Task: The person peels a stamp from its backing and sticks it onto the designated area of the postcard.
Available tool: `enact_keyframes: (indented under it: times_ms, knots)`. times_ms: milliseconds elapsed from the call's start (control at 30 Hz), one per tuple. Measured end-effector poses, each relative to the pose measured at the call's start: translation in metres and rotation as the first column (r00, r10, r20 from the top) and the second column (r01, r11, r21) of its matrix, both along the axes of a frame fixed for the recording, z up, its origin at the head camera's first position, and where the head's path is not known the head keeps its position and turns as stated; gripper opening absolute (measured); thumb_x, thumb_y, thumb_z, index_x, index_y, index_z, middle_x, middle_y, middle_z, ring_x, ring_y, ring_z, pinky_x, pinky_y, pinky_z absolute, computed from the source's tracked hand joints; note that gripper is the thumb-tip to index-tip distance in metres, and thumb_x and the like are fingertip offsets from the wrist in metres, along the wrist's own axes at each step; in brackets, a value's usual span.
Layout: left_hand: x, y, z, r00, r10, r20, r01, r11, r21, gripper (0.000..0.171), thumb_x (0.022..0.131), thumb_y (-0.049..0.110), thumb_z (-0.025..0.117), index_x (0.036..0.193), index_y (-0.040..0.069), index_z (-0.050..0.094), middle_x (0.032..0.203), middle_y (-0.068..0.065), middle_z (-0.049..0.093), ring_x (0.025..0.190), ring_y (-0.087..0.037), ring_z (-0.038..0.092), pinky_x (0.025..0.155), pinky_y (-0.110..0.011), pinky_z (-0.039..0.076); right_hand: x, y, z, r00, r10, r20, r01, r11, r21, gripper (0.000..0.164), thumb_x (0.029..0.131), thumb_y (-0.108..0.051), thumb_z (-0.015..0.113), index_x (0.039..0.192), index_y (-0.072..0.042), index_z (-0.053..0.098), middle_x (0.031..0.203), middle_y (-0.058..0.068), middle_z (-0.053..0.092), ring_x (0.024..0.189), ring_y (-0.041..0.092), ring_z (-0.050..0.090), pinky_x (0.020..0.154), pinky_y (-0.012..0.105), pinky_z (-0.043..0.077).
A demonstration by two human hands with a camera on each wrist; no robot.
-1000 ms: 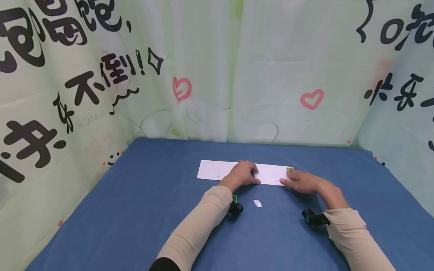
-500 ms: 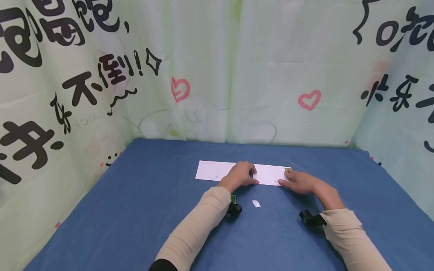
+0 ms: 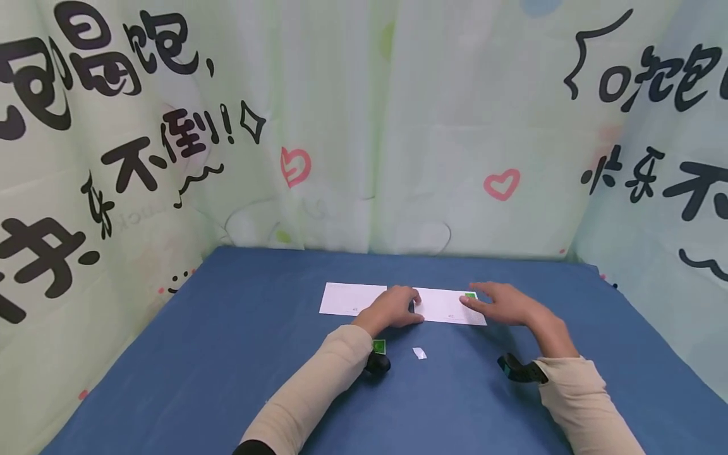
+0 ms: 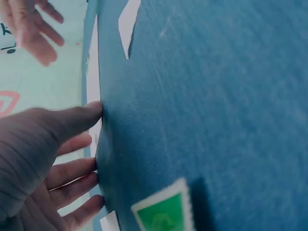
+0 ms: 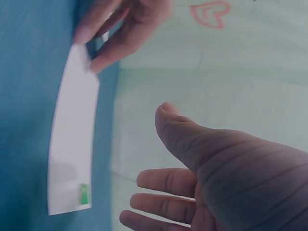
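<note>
Two white envelopes lie side by side on the blue table. The right envelope (image 3: 442, 308) has a green stamp (image 3: 471, 296) at its upper right corner. My left hand (image 3: 392, 308) lies across the gap between the envelopes. Its thumb and fingertips press at the lower and upper edges of the right envelope's left end, and the hand partly covers the left envelope (image 3: 347, 299). My right hand (image 3: 506, 304) hovers just off the stamped end, fingers extended and nothing in them. A loose green stamp (image 4: 163, 214) lies on the table beside my left wrist.
A small white scrap (image 3: 419, 352) lies on the blue cloth (image 3: 432, 411) in front of the envelopes. Pale printed curtains (image 3: 341, 126) with hearts and dark lettering enclose the table at the back and sides.
My right hand has lifted from the stamped corner, showing the stamp and the envelope's right edge. My left hand keeps its place on the envelope. The head view has tilted up and turned slightly right.
</note>
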State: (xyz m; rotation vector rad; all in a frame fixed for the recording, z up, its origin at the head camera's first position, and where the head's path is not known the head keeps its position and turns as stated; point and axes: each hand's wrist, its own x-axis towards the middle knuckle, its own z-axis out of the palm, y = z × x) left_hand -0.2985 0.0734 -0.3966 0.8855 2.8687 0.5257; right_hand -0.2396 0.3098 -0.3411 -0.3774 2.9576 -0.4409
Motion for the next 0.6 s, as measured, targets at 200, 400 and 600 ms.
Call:
enact_keyframes:
  times_ms: [200, 400, 600]
  knots:
    - [0.005, -0.008, 0.009, 0.995, -0.100, -0.021, 0.100, 0.995, 0.027, 0.045, 0.099, 0.035, 0.068, 0.138, 0.013, 0.063, 0.132, -0.007, 0.066, 0.127, -0.023, 0.058, 0.105, -0.034, 0.047, 0.015, -0.012, 0.019, 0.991, 0.057, -0.122, -0.060, 0.998, -0.025, 0.070, 0.102, -0.048, 0.058, 0.143, 0.008, 0.052, 0.142, 0.032, 0.054, 0.131, 0.052, 0.050, 0.103, 0.065, 0.042]
    - [0.023, -0.028, 0.026, 0.988, -0.137, -0.070, 0.144, 0.982, 0.119, 0.048, 0.100, 0.035, 0.067, 0.140, 0.009, 0.061, 0.139, -0.010, 0.063, 0.133, -0.025, 0.053, 0.110, -0.038, 0.044, 0.035, -0.030, 0.041, 0.975, 0.088, -0.203, -0.104, 0.992, -0.067, 0.065, 0.101, -0.045, 0.061, 0.143, 0.004, 0.055, 0.143, 0.028, 0.056, 0.131, 0.048, 0.052, 0.102, 0.064, 0.043]
    - [0.044, -0.060, 0.027, 0.984, -0.148, -0.100, 0.164, 0.970, 0.182, 0.045, 0.099, 0.033, 0.067, 0.138, 0.009, 0.062, 0.138, -0.010, 0.063, 0.134, -0.026, 0.053, 0.111, -0.041, 0.043, 0.056, -0.050, 0.057, 0.966, 0.123, -0.228, -0.150, 0.983, -0.103, 0.062, 0.101, -0.045, 0.062, 0.143, 0.000, 0.056, 0.141, 0.021, 0.060, 0.129, 0.040, 0.058, 0.102, 0.060, 0.046]
